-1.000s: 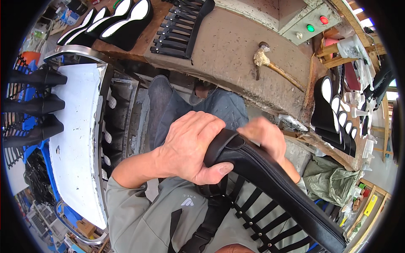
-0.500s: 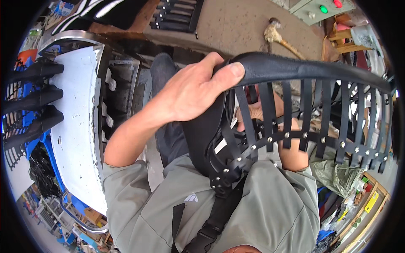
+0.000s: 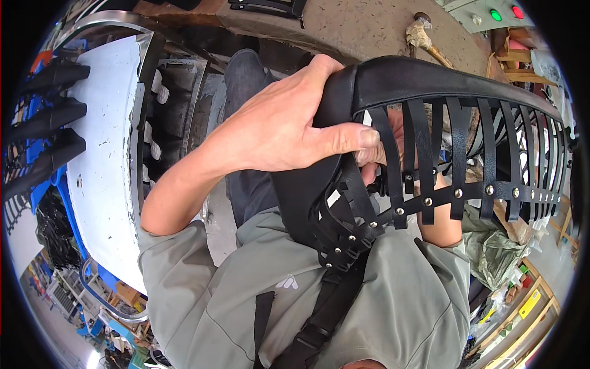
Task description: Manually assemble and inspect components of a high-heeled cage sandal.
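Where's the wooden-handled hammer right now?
In the head view's upper right, the wooden-handled hammer lies on the brown workbench, beyond the black strappy leather piece, left of the pale box with coloured buttons.

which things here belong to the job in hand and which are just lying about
In hand:
- black strappy boot with metal studs
- left hand, gripping it
- right hand, partly hidden behind its straps

Apparently lying about:
- hammer on the bench
- crumpled green sheet
- black pieces at far left

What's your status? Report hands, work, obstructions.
Left hand gripping black strappy boot. Right hand behind studded straps, partly hidden; grip unclear. Straps blocking the view there.
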A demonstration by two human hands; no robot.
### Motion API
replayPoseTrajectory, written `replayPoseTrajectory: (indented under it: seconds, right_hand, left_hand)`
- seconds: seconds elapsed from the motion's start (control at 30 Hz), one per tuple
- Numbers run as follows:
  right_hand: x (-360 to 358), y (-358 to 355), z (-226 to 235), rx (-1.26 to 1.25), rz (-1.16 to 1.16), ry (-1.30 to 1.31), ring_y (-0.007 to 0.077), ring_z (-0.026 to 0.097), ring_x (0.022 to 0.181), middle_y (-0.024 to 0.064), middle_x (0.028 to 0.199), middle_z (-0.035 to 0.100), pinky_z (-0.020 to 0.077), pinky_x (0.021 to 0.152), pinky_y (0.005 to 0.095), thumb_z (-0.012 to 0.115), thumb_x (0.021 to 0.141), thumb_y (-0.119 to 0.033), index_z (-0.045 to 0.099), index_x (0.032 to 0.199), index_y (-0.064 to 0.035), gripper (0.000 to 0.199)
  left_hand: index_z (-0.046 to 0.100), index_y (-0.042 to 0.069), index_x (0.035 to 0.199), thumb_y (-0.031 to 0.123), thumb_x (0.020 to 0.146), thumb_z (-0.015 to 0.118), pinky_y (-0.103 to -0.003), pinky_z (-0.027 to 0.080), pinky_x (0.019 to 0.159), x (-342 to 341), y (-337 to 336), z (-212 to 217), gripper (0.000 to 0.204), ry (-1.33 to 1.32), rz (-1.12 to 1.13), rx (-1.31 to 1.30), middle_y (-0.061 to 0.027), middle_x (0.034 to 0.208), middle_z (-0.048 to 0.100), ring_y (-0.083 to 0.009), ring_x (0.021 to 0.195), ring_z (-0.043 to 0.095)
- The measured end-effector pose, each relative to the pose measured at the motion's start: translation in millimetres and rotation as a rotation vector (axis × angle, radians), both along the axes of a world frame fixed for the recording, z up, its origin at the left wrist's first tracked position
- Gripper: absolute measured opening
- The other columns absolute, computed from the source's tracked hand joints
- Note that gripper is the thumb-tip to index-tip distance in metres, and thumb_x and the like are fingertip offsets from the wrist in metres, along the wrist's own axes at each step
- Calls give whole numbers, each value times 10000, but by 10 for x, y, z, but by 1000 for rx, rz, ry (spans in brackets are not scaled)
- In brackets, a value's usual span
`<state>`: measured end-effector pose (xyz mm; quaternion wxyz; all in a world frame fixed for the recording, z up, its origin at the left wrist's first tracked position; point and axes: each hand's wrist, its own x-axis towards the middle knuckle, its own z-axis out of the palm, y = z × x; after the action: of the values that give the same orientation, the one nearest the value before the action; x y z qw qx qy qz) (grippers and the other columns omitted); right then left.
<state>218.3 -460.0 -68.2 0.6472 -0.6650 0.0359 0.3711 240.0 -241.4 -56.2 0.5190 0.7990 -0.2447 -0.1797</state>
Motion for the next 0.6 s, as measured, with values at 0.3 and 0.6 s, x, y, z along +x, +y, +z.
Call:
replayPoseTrajectory:
  seconds: [0.3,0.6]
  right_hand:
    - [47,-75,-356,56,38,-149,129,573,460,42,609,590,439,399,241,765,787,-188,612,806,0,243]
    - [154,-36,54,0,11,141,158,597,455,79,607,625,459,381,230,667,875,-315,614,933,-44,283]
  left_hand:
    - [498,-72,1070,301,642,722,-413,459,868,-81,-207,139,610,57,249,195,-225,1037,573,-372,998,582]
    - [473,-68,1052,208,742,625,-439,441,857,-124,-240,-26,442,-45,259,-33,-220,1032,525,-378,987,552]
